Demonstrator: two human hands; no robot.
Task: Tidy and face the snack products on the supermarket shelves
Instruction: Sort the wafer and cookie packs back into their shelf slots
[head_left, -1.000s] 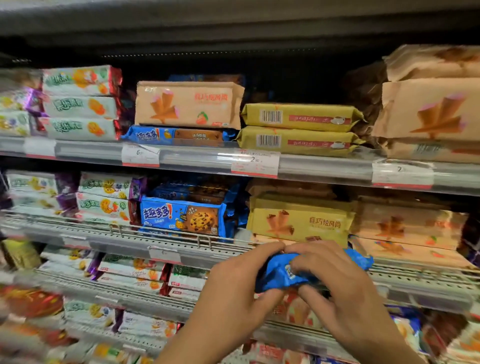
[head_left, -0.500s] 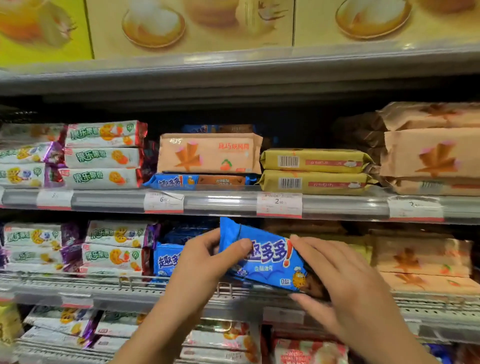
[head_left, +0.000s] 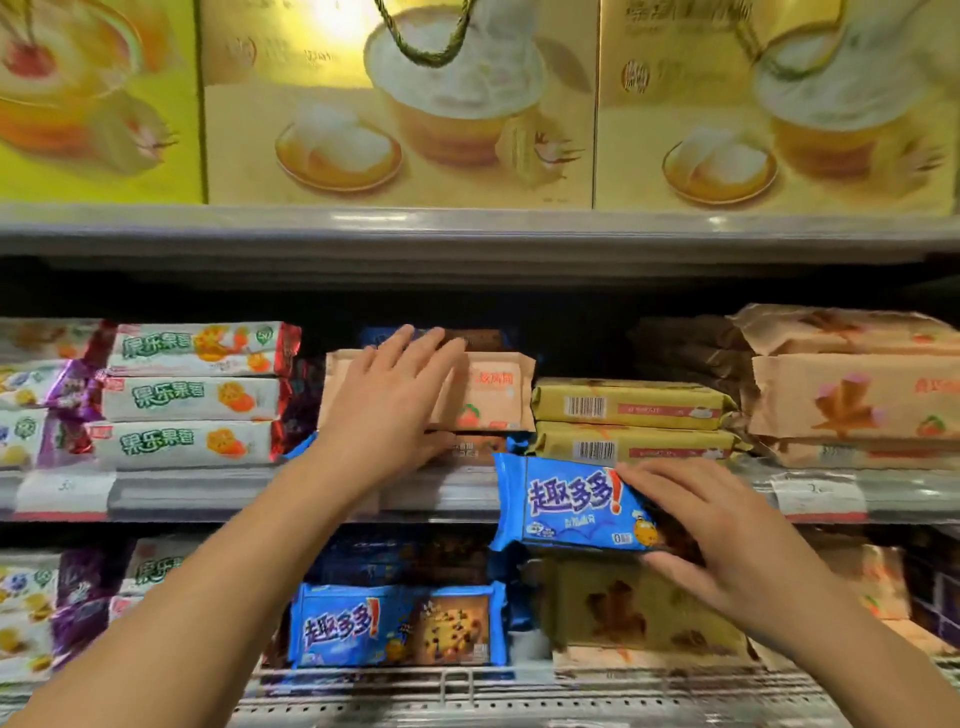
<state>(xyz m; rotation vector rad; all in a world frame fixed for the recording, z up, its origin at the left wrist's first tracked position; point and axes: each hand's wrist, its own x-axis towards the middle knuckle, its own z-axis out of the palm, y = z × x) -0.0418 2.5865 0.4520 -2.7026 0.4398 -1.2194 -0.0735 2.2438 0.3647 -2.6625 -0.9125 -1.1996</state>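
My right hand (head_left: 727, 540) grips a blue cookie pack (head_left: 566, 506) by its right end, holding it in front of the middle shelf's rail (head_left: 447, 493). My left hand (head_left: 389, 405) lies with straight, spread fingers on the face of a peach wafer pack (head_left: 493, 395) on that shelf. That wafer pack sits on another blue cookie pack (head_left: 478, 448), mostly hidden. A third blue cookie pack (head_left: 395, 626) faces out on the wire shelf below.
White fruit-biscuit packs (head_left: 192, 397) are stacked at the left. Two olive-yellow packs (head_left: 634, 408) lie right of the wafer pack, with more peach wafer packs (head_left: 852, 395) at far right. Large yellow gift boxes (head_left: 400, 104) fill the top shelf.
My left hand let go of the blue pack and rose onto the peach wafer pack. My right hand carried the blue pack up and right. The view tilted upward.
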